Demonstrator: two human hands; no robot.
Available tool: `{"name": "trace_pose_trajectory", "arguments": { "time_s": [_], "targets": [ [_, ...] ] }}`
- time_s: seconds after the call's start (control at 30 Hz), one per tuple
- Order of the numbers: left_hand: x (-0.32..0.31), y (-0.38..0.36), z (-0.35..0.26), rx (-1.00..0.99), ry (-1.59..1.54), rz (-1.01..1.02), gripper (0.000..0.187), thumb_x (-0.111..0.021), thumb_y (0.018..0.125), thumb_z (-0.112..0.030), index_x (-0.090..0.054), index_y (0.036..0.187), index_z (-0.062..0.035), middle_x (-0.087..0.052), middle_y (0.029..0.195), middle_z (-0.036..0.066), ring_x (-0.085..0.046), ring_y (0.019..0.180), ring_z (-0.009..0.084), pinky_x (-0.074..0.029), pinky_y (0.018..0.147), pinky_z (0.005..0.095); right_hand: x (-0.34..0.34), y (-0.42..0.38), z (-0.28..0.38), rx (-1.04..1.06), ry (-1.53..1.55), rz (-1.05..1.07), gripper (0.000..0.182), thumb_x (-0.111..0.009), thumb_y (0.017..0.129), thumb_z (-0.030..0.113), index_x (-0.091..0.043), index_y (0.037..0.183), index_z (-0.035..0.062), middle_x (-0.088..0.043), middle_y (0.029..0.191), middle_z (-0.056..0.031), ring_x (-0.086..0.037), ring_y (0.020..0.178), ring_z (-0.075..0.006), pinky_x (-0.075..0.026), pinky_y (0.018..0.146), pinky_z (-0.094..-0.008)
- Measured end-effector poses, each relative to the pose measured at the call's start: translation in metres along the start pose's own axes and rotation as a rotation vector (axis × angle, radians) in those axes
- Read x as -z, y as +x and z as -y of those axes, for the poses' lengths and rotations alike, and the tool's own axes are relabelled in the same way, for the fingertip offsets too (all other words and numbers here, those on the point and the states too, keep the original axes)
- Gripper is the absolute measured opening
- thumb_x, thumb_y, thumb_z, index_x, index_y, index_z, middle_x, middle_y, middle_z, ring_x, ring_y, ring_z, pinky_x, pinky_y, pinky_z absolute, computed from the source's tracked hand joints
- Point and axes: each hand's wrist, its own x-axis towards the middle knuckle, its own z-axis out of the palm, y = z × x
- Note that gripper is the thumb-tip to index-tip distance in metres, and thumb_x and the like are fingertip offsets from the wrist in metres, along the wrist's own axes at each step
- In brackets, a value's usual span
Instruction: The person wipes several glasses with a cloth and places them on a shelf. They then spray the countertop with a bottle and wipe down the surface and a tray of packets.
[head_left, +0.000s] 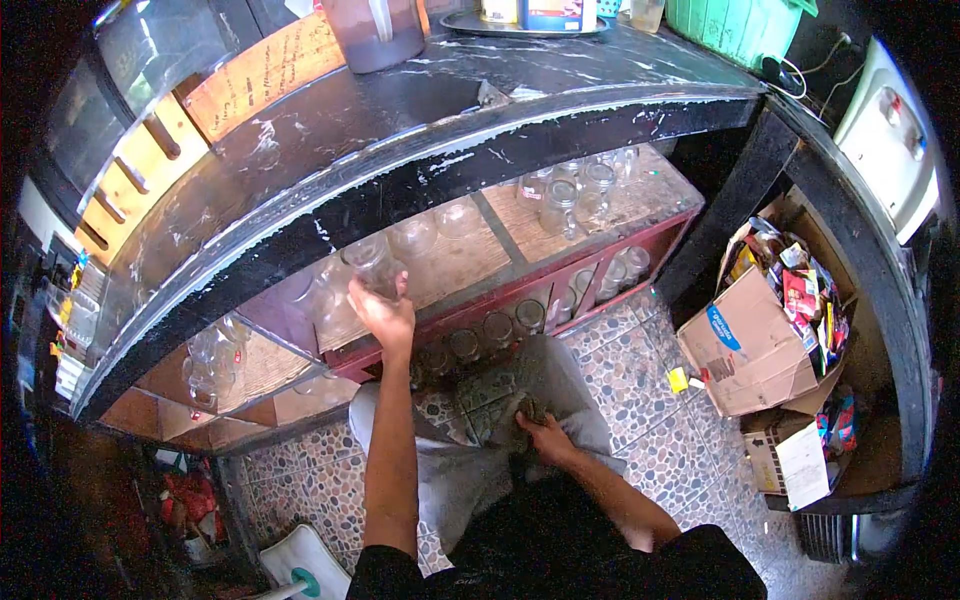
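Observation:
My left hand (pixel 385 312) is closed around the lower part of a clear glass jar (pixel 368 258) at the front of the wooden shelf (pixel 460 270), just under the counter's edge. Other clear glasses (pixel 412 236) stand right behind and beside it. Low between my knees, my right hand (pixel 546 437) is closed on a crumpled greyish-brown cloth (pixel 530 408), partly blurred against my trousers. More glass jars with handles (pixel 562 208) stand farther right on the same shelf.
The black counter edge (pixel 450 150) overhangs the shelf. Below sit rows of glasses (pixel 497 327). More glasses (pixel 213 360) fill the left compartment. At right, cardboard boxes (pixel 745 345) hold wrappers. A pitcher (pixel 378 40) and green basket (pixel 735 30) stand on top.

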Motion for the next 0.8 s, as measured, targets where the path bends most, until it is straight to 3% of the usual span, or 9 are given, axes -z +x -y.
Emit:
{"name": "trace_pose_trajectory", "arguments": {
  "time_s": [0.13, 0.3, 0.47, 0.57, 0.63, 0.67, 0.73, 0.77, 0.8],
  "targets": [
    [-0.004, -0.003, 0.007, 0.030, -0.151, -0.049, 0.070, -0.087, 0.073, -0.022, -0.051, 0.126, 0.0059, -0.060, 0.109, 0.023, -0.053, 0.105, 0.0421, -0.042, 0.092, 0.0496, 0.001, -0.030, 0.024, 0.359, -0.666, 0.085, 0.062, -0.064, 0.096, 0.045, -0.050, 0.138, 0.0010, -0.059, 0.133, -0.0131, -0.055, 0.119, -0.0268, -0.042, 0.102, -0.0392],
    [-0.001, -0.004, 0.006, 0.004, -0.104, -0.063, 0.069, -0.084, 0.076, -0.032, -0.052, 0.124, 0.0068, -0.058, 0.109, 0.023, -0.052, 0.106, 0.0429, -0.041, 0.094, 0.0512, -0.011, -0.029, 0.016, 0.250, -0.079, 0.109, 0.071, -0.060, 0.096, 0.051, -0.046, 0.141, -0.0014, -0.057, 0.134, -0.0194, -0.052, 0.122, -0.0284, -0.039, 0.105, -0.0413],
    [-0.003, -0.005, 0.010, 0.008, -0.073, -0.068, 0.067, -0.084, 0.077, -0.031, -0.053, 0.124, 0.0062, -0.057, 0.106, 0.022, -0.051, 0.106, 0.0434, -0.040, 0.093, 0.0537, -0.010, -0.007, 0.006, 0.022, -0.225, 0.023, 0.070, -0.063, 0.095, 0.048, -0.041, 0.149, 0.0082, -0.053, 0.138, -0.0178, -0.049, 0.124, -0.0307, -0.039, 0.106, -0.0477],
    [0.000, -0.005, 0.012, 0.051, -0.047, -0.027, 0.066, -0.083, 0.078, -0.033, -0.054, 0.125, 0.0033, -0.057, 0.109, 0.021, -0.050, 0.110, 0.0432, -0.037, 0.101, 0.0536, -0.029, -0.042, 0.040, -0.148, 0.075, 0.008, 0.061, -0.061, 0.098, 0.039, -0.041, 0.149, 0.0122, -0.050, 0.141, -0.0170, -0.049, 0.125, -0.0308, -0.037, 0.109, -0.0495],
    [0.002, -0.005, 0.012, 0.084, -0.047, -0.027, 0.067, -0.082, 0.078, -0.033, -0.054, 0.126, 0.0028, -0.058, 0.110, 0.021, -0.050, 0.111, 0.0431, -0.035, 0.104, 0.0536, -0.025, -0.041, 0.025, 0.140, -0.924, 0.259, 0.054, -0.060, 0.100, 0.029, -0.042, 0.147, 0.0108, -0.051, 0.142, -0.0164, -0.048, 0.128, -0.0303, -0.040, 0.108, -0.0476],
    [0.003, -0.004, 0.010, 0.101, -0.063, -0.022, 0.067, -0.082, 0.078, -0.032, -0.053, 0.128, 0.0023, -0.058, 0.112, 0.021, -0.050, 0.113, 0.0429, -0.034, 0.106, 0.0535, -0.023, -0.040, 0.012, 0.111, -0.937, 0.276, 0.054, -0.060, 0.100, 0.029, -0.042, 0.147, 0.0108, -0.051, 0.142, -0.0164, -0.048, 0.128, -0.0303, -0.040, 0.108, -0.0476],
    [0.001, -0.006, 0.012, 0.125, -0.022, -0.017, 0.068, -0.081, 0.079, -0.031, -0.052, 0.131, 0.0021, -0.058, 0.114, 0.021, -0.050, 0.112, 0.0419, -0.036, 0.103, 0.0530, -0.009, -0.031, -0.018, 0.568, -1.536, 0.148, 0.044, -0.056, 0.101, 0.017, -0.045, 0.142, 0.0045, -0.051, 0.141, -0.0162, -0.048, 0.129, -0.0288, -0.041, 0.107, -0.0425],
    [0.003, -0.004, 0.009, 0.114, -0.027, -0.018, 0.068, -0.081, 0.079, -0.030, -0.051, 0.131, 0.0025, -0.057, 0.114, 0.021, -0.050, 0.111, 0.0419, -0.038, 0.101, 0.0528, -0.005, -0.020, -0.031, 0.545, -1.552, 0.175, 0.044, -0.056, 0.101, 0.017, -0.045, 0.142, 0.0045, -0.051, 0.141, -0.0162, -0.048, 0.129, -0.0288, -0.041, 0.107, -0.0425],
    [0.005, -0.002, 0.008, 0.093, -0.032, -0.018, 0.068, -0.082, 0.079, -0.029, -0.051, 0.131, 0.0029, -0.057, 0.114, 0.021, -0.050, 0.111, 0.0418, -0.039, 0.099, 0.0527, -0.005, -0.004, -0.043, 0.351, -0.851, 0.111, 0.042, -0.055, 0.101, 0.014, -0.047, 0.141, 0.0030, -0.053, 0.140, -0.0165, -0.050, 0.127, -0.0294, -0.042, 0.106, -0.0414]
  ]
}}
